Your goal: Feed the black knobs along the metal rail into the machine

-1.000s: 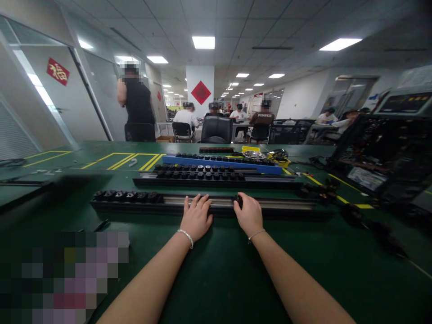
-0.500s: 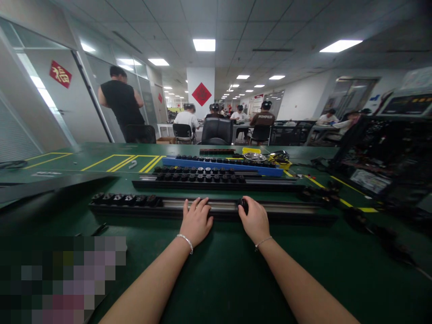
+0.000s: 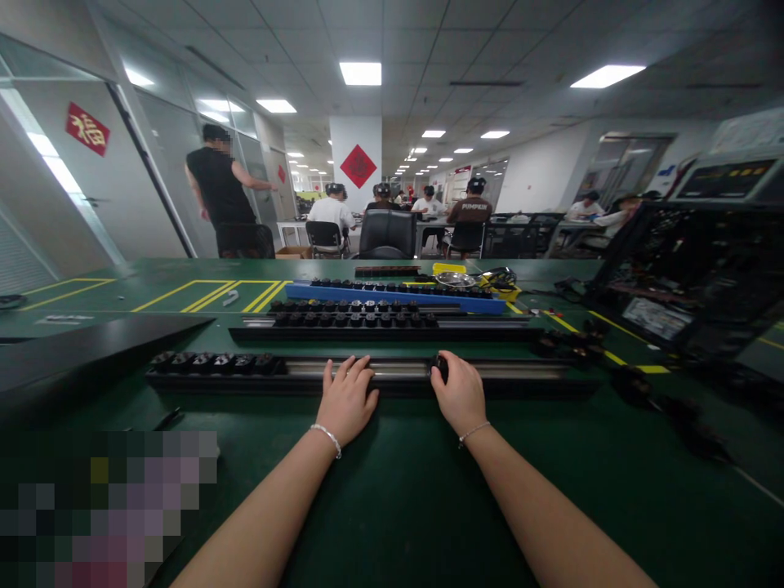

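Observation:
A long black rail with a silvery channel lies across the green table in front of me. Several small black parts sit in a row at its left end. My left hand rests on the rail's middle, fingers stretched out and spread, holding nothing. Further right, my right hand pinches a small round black part at the channel; the fingers cover much of it, so its exact kind does not show.
Beyond lie another black rail with black parts and a blue rail. Loose dark parts and an opened machine stand right. A dark sloping panel is at left. People sit further back; one person stands behind the table.
The view has shifted slightly, moving the scene left. My left hand stays spread on the rail and my right hand keeps its pinch. The standing person has stretched an arm to the right.

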`<action>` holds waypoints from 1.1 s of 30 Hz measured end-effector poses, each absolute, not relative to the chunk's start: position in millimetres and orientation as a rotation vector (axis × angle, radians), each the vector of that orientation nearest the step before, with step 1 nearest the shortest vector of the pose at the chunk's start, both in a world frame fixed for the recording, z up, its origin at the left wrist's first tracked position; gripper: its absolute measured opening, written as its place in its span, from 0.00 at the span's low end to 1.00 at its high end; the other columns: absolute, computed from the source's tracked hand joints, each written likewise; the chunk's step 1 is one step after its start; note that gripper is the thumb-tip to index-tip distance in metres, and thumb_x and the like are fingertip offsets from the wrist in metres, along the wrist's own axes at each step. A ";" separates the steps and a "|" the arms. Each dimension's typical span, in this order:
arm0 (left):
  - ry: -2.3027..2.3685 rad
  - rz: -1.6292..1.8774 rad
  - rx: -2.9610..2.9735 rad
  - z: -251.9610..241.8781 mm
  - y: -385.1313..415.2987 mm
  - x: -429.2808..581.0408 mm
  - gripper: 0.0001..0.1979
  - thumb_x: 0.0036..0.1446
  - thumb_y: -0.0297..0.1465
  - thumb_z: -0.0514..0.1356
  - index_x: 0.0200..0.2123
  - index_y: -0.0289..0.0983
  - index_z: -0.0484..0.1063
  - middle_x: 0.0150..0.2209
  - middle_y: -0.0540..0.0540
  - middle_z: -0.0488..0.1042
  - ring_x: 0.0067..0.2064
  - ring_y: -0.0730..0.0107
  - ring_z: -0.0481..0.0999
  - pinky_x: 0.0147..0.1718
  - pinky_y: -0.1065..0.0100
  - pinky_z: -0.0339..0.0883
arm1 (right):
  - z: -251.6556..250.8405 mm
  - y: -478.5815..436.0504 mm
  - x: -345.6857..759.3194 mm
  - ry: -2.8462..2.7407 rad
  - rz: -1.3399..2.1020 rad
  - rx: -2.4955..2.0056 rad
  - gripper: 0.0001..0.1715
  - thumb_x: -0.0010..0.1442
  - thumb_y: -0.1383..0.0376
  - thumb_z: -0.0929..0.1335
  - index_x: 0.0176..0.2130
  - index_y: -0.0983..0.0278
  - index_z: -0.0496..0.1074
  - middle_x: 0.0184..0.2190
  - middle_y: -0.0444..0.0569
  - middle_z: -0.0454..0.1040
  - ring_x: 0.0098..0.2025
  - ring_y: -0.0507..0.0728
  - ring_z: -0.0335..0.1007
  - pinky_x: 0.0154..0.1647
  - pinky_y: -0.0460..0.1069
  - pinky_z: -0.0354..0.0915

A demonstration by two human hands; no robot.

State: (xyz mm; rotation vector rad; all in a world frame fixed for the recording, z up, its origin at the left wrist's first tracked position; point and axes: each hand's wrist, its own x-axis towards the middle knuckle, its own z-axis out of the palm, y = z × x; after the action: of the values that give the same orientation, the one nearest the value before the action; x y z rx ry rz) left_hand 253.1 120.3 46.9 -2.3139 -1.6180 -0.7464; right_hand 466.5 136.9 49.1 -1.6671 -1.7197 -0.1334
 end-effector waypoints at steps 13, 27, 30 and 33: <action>-1.625 -0.735 -2.326 48.8 120.1 253.4 0.12 0.55 0.34 0.54 0.43 0.42 0.69 0.57 0.47 0.66 0.59 0.55 0.60 0.59 0.42 0.41 | 47.2 137.1 475.1 -1.660 -0.150 -1.695 0.20 0.58 0.63 0.60 0.47 0.68 0.68 0.44 0.55 0.72 0.46 0.59 0.65 0.50 0.54 0.57; -1.628 -0.733 -2.334 51.0 118.9 253.1 0.12 0.55 0.33 0.54 0.43 0.42 0.70 0.56 0.47 0.66 0.59 0.55 0.60 0.59 0.42 0.42 | 52.8 135.3 481.7 -1.646 -0.125 -1.766 0.21 0.58 0.63 0.59 0.48 0.68 0.68 0.43 0.54 0.73 0.46 0.59 0.65 0.50 0.54 0.56; -1.619 -0.736 -2.333 50.7 118.9 252.7 0.12 0.55 0.33 0.54 0.43 0.42 0.70 0.56 0.46 0.66 0.59 0.55 0.60 0.59 0.42 0.42 | 52.8 135.7 484.0 -1.636 -0.124 -1.771 0.21 0.57 0.63 0.59 0.47 0.68 0.68 0.43 0.54 0.72 0.46 0.59 0.65 0.50 0.53 0.56; -1.604 -0.744 -2.330 49.4 119.7 252.3 0.12 0.55 0.34 0.54 0.43 0.43 0.70 0.56 0.46 0.66 0.59 0.54 0.60 0.59 0.42 0.42 | 53.6 135.7 486.7 -1.621 -0.109 -1.786 0.20 0.57 0.63 0.59 0.47 0.67 0.68 0.42 0.53 0.73 0.45 0.59 0.65 0.50 0.54 0.56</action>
State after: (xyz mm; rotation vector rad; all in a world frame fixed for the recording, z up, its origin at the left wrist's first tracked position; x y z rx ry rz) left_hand 252.3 119.7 49.4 -2.3297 -1.6039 -0.7441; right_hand 486.7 135.7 53.6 -1.7859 -1.6213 -0.1093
